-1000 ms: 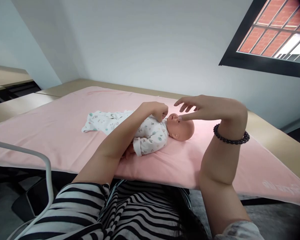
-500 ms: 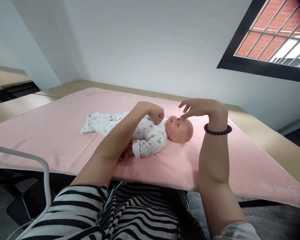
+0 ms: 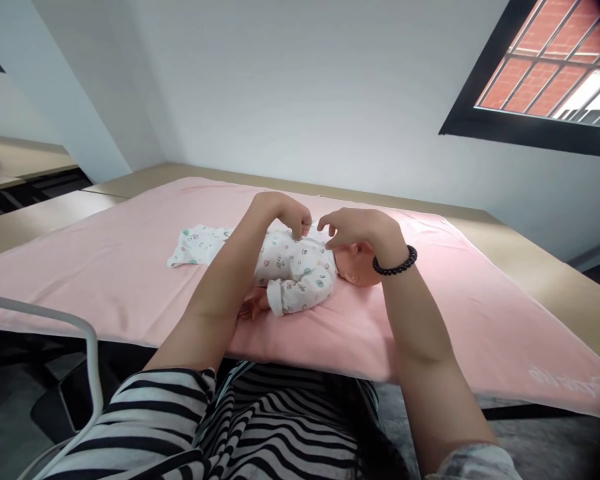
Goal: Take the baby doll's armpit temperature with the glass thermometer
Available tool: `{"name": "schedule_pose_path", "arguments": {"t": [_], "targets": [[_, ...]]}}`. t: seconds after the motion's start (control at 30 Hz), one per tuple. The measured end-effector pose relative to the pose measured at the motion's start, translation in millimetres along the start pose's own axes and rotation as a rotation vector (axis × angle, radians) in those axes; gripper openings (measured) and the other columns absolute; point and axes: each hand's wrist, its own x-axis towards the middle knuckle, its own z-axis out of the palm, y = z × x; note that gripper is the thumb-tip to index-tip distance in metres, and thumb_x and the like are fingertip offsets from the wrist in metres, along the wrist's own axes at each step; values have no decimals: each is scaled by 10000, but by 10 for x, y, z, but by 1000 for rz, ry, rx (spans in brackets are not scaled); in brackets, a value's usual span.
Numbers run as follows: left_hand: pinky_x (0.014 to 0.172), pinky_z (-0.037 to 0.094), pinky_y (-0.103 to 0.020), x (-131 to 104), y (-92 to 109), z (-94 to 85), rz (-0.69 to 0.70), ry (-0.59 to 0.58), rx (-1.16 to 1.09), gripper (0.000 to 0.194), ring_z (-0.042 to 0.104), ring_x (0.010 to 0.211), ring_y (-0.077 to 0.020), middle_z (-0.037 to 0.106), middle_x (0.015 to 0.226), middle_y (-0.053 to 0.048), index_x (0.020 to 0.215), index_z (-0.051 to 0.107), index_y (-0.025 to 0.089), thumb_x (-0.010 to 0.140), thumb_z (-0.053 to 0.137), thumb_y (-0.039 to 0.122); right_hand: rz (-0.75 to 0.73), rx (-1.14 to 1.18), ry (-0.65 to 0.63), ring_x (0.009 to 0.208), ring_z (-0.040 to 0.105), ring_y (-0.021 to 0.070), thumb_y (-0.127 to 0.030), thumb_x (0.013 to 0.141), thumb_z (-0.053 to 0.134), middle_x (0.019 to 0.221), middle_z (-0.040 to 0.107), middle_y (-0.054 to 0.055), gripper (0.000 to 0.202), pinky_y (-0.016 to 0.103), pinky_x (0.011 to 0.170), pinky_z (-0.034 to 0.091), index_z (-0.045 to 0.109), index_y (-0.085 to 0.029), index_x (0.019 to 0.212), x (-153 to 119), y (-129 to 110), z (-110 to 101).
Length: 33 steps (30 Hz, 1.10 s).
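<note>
A baby doll (image 3: 360, 267) lies on its back, head to the right, dressed in a white printed romper (image 3: 307, 267). Over the romper's chest, my left hand (image 3: 296, 219) is closed with its fingers curled down; whatever they may pinch is hidden. My right hand (image 3: 355, 227) hovers by the doll's neck and chin, its fingers bent and apart, nothing seen in them. It covers much of the doll's face. Below my left forearm, one doll hand (image 3: 251, 305) rests on the pink cloth (image 3: 360, 327).
The pink cloth covers most of a wooden table (image 3: 525, 267) set against a white wall (image 3: 305, 100). A barred window (image 3: 545, 67) is at upper right. At lower left, a pale curved tube (image 3: 93, 360) stands near the table edge.
My right hand has moved left from above the doll's face to its neck, close to my left hand. My left hand has shifted slightly left and up over the chest.
</note>
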Motion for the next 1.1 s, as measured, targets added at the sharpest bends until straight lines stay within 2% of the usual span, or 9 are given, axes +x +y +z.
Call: {"name": "schedule_pose_path", "arguments": {"t": [0.13,0.23,0.43,0.53,0.87,1.0,1.1], "targets": [[864,461,-359,-60,31,-12,-55,12,-10,387,609,1056,-291,713,1125,-48,990,691,253,621,734,359,-16,-50,-22,972,690,256,-372,896,667,1452,585,65,572,314,629,488,544,-298,1449,43,-84,29],[826,456,-345,-76,59,-12,-35,16,-11,355,614,1010,-280,716,1048,-37,947,700,251,604,732,334,-19,-55,-36,1019,680,265,-364,903,648,1458,586,64,572,317,650,487,538,-284,1458,78,-113,46],[779,446,-323,10,3,23,26,50,-55,321,605,915,-246,710,953,-26,895,695,237,592,732,336,-28,-63,-77,1013,685,264,-350,905,632,1446,599,68,540,315,659,490,566,-275,1436,143,-123,85],[774,441,-329,36,10,38,2,67,-34,326,606,903,-251,709,936,-26,890,697,243,578,742,325,-30,-66,-70,1014,686,270,-355,909,628,1424,613,72,540,316,663,491,564,-286,1441,162,-120,96],[791,450,-341,2,59,26,-63,64,-28,365,620,996,-290,728,1051,-39,917,706,259,563,749,339,-25,-58,-79,966,692,257,-342,901,614,1438,604,65,550,320,660,491,555,-294,1445,137,-112,89],[799,457,-337,-39,60,20,-61,72,-38,386,620,1006,-285,724,1117,-43,948,697,250,573,734,333,-22,-66,-81,939,694,254,-334,896,618,1429,609,56,577,330,656,492,534,-323,1467,136,-86,87],[801,463,-333,-38,47,24,-48,73,-47,387,618,980,-270,720,1086,-34,950,682,245,578,728,338,-14,-54,-92,927,698,248,-337,891,630,1444,598,53,632,331,663,498,494,-342,1509,117,-78,78]]}}
